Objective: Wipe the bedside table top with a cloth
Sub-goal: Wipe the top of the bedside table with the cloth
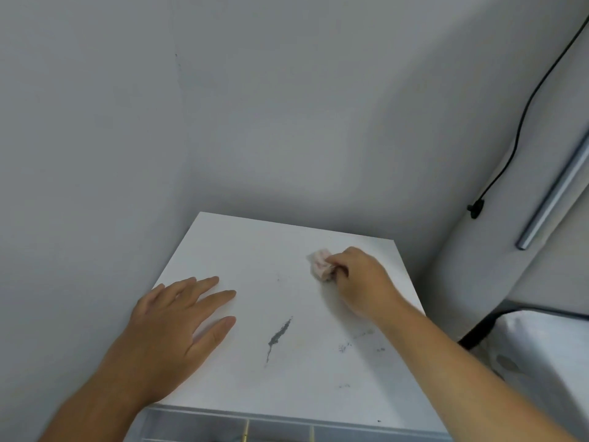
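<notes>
White surface point(255, 250) is showing smudges point(279, 336), so the right hand point(360, 279), gripping the cloth point(320, 264), should be pressing firmly while the left hand point(172, 330), lying open and flat, is bracing.

Her left hand point(178, 320) lies flat, fingers spread; the right hand point(360, 279) is curled into a fist, arm outstretched.

Plain pale grey walls point(255, 106) met in a corner behind the furniture, evenly lit, with a soft shadow low on the back wall and a faint vertical mark high on the left one. A black cable point(522, 116) ran down the right-hand wall to a small black plug point(475, 209), beside a slanted silver metal bar point(554, 193) on a white panel. At lower right sat a white padded object point(541, 352) edged in black, identity unclear.
</notes>
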